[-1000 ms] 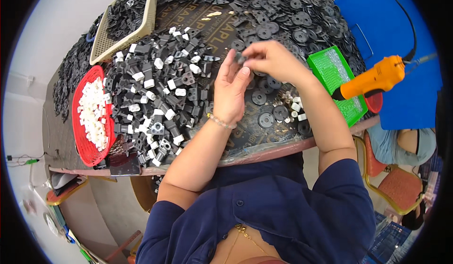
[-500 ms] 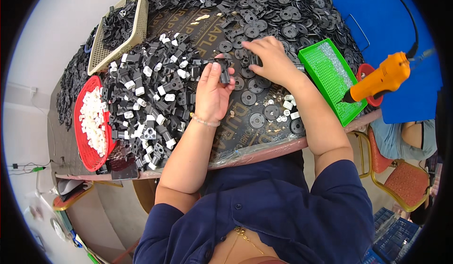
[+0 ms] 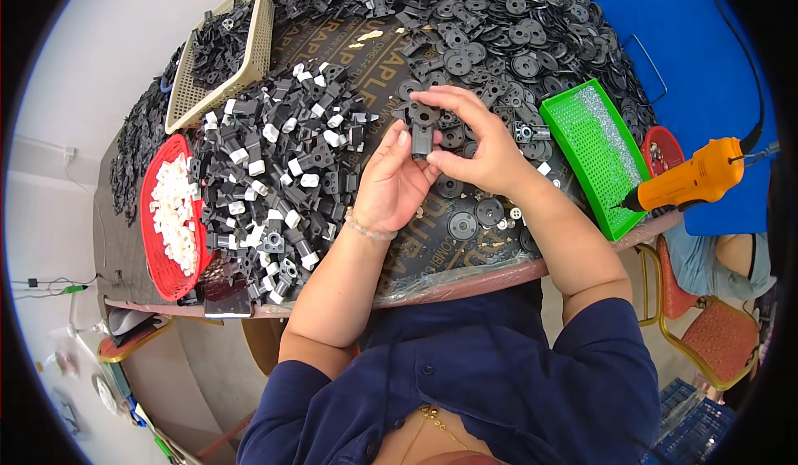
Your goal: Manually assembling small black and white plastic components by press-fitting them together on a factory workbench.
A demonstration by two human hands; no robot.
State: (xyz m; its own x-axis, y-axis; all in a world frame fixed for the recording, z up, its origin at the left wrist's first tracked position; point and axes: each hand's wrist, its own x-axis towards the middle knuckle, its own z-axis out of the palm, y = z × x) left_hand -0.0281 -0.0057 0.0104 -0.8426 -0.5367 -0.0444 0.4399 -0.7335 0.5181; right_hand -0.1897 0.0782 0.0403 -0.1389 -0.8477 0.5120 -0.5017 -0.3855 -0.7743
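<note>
Between my two hands is a black plastic fitting, with a holed plate at its far end and a ribbed, tube-like body nearer me. My left hand is closed about its near left side, palm up, some fingers hidden behind it. From the right, my right hand pinches it, with the index finger at the far end and the thumb at the near end. Around and beneath the hands lie flat black discs. A heap of black fittings with white caps spreads to the left of my left hand.
On the left stand a red basket of white caps and a beige basket of black parts. To the right are a green tray of small screws, a red bowl and an orange electric screwdriver. Black discs pile at the back.
My right hand has moved left and nearer me, from the discs onto the fitting in my left hand. The left hand has shifted slightly toward me and right. The view has shifted a little.
</note>
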